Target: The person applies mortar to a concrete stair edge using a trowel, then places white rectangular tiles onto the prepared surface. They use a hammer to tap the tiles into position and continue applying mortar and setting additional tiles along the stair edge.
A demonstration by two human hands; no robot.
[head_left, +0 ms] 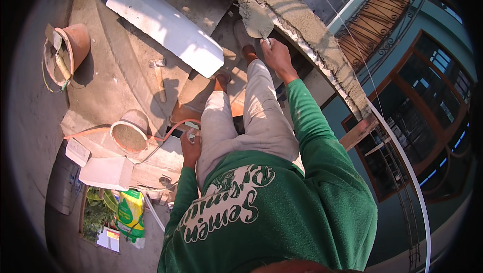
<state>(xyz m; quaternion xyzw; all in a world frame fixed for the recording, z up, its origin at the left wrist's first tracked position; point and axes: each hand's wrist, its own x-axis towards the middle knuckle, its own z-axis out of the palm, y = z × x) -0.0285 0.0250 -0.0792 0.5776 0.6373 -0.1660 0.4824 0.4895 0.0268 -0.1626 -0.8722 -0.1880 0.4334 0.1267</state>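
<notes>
Right hand (279,60): closed around the handle of a pointing trowel (258,23), fingers wrapped, knuckles up. The trowel blade points away from the body, its far end against the wet-looking mortar at the left edge of a concrete ledge (324,46), toward that ledge's upper end. Right arm reaches forward past the right knee, wrist fairly straight, green sleeve (307,109) down to the wrist.

Left hand (190,149): lowered beside the left thigh, fingers curled in. A small pale item shows at the fingertips; its kind, and whether it is actually gripped, cannot be told. Left elbow bent, forearm close to the torso.

Surroundings: white rectangular block (158,24) lies ahead and left of the legs, its near right corner just beside the left foot (221,75). Hammer (159,79) lies on the concrete surface (113,87), near the block's lower long edge, head toward the block. Bucket of grey-brown material (135,117) stands left of the left hand, near that surface's lower edge; an orange hose (88,131) passes beside it. Second bucket (79,44), tilted, with tools inside, sits toward the upper left edge.
</notes>
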